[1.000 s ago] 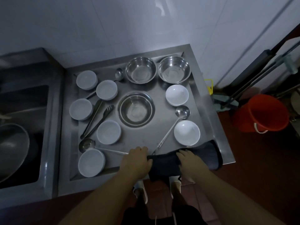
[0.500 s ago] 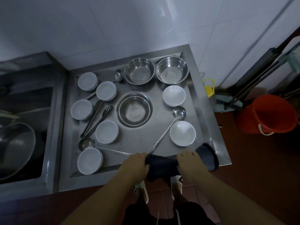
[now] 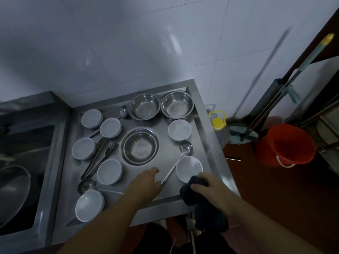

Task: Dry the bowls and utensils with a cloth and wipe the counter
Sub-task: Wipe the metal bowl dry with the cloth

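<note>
My right hand grips a bunched dark cloth at the counter's front right; the cloth hangs down over the front edge. A white bowl sits just beyond that hand. My left hand reaches over the steel counter with relaxed fingers at the handle end of a long ladle. Several more white bowls stand around, one at the front left. Three steel bowls are here: one central, two at the back.
Tongs and a small ladle lie at the counter's left. A sink with a large steel pan adjoins on the left. On the floor to the right stand an orange bucket, a yellow-capped jug and mop handles.
My left hand let go of the cloth and moved forward to the ladle handle. My right hand gathered the spread cloth into a bunch near the white bowl.
</note>
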### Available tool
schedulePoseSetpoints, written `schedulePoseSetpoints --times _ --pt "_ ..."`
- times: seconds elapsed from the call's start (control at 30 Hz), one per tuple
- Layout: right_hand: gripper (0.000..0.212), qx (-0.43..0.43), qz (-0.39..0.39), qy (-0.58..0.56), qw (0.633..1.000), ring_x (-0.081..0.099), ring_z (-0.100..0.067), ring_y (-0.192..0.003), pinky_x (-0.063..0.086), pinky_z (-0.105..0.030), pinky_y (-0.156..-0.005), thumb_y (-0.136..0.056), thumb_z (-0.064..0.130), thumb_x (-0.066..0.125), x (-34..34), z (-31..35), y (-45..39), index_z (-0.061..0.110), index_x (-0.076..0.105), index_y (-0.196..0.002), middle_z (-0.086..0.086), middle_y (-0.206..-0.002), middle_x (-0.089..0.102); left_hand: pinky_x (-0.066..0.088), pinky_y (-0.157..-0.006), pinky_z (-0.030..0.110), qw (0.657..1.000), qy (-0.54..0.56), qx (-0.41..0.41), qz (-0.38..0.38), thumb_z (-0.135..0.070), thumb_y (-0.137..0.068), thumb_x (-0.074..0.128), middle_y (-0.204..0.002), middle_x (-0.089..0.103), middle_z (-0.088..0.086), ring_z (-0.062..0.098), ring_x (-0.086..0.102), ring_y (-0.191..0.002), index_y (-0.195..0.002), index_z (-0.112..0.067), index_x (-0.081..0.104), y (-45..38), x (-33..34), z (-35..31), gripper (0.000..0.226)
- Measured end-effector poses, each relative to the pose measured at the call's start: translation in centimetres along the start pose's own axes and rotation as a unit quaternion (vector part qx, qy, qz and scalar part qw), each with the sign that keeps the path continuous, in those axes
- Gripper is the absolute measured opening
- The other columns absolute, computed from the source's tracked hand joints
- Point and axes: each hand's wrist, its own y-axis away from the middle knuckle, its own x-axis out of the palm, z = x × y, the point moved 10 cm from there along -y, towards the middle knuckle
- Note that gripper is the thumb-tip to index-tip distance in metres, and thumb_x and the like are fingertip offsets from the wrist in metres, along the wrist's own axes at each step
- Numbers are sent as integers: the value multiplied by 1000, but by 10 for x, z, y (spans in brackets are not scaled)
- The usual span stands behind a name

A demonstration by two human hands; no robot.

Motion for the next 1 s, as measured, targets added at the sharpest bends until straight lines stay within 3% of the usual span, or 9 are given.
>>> schedulePoseSetpoints --times 0.13,0.27,0.33,0.4,0.57,0.7,0.8,0.87,1.0 --pt "23 14 -97 -129 987 59 -15 -75 43 -32 -70 -102 23 69 -41 19 -17 4 64 -89 -6 -75 60 48 -106 36 1000 9 4 1 -40 -104 58 -148 60 5 25 60 -130 -156 -24 43 -32 -20 -7 57" --pt "32 20 -183 -187 965 56 -9 -76 41 -37 -80 -106 16 57 -71 35 -44 15 60 -74 6 -74 58 49 -104 37 1000 15 21 15 -40 -104 57 -147 61 6 26 61 -128 -156 -22 44 -74 -37 -10 57" --pt "29 21 -224 -217 950 57 -5 -77 42 -37 -85 -104 17 57 -84 43 -57 8 62 -77 7 -77 60 50 -99 35 999 16 23 20 -40 -103 57 -143 64 7 26 64 -124 -152 -21 48 -100 -47 -10 53" --pt "32 42 -266 -275 923 59 -8 -80 43 -39 -86 -95 28 61 -93 45 -70 -1 63 -83 2 -80 63 47 -92 33 999 34 11 21 -40 -102 58 -137 68 4 26 65 -119 -146 -21 54 -125 -59 -6 48" --pt "18 119 -348 -443 817 74 -8 -68 51 -33 -72 -97 25 66 -98 30 -102 11 74 -90 6 -73 78 46 -93 31 989 136 -28 42 -31 -102 59 -95 66 -15 20 64 -101 -141 -17 58 -191 -80 0 41" --pt "20 132 -376 -473 786 69 -26 -84 51 -39 -79 -98 25 66 -105 29 -125 5 69 -102 -11 -95 73 42 -91 29 981 192 -38 2 -31 -101 57 -133 69 6 26 67 -114 -140 -17 61 -240 -99 -9 42" --pt "21 127 -390 -482 774 70 -26 -86 51 -40 -80 -97 25 66 -110 25 -138 5 71 -100 -10 -99 74 49 -90 38 976 213 -45 -4 -28 -101 55 -130 70 15 28 68 -99 -116 -18 68 -272 -102 -18 22" --pt "20 123 -393 -485 772 73 -26 -86 53 -41 -81 -96 24 66 -113 20 -146 5 72 -97 -9 -97 77 51 -98 41 972 225 -73 -15 -23 -104 53 -133 68 20 38 66 -119 -130 -7 67 -291 -101 -17 33" --pt "22 127 -392 -495 765 78 -21 -70 60 -33 -56 -96 27 65 -113 11 -153 8 75 -99 -5 -84 82 47 -109 46 946 293 -139 0 -18 -110 44 -145 62 21 40 59 -134 -142 -3 56 -326 -88 -12 37"
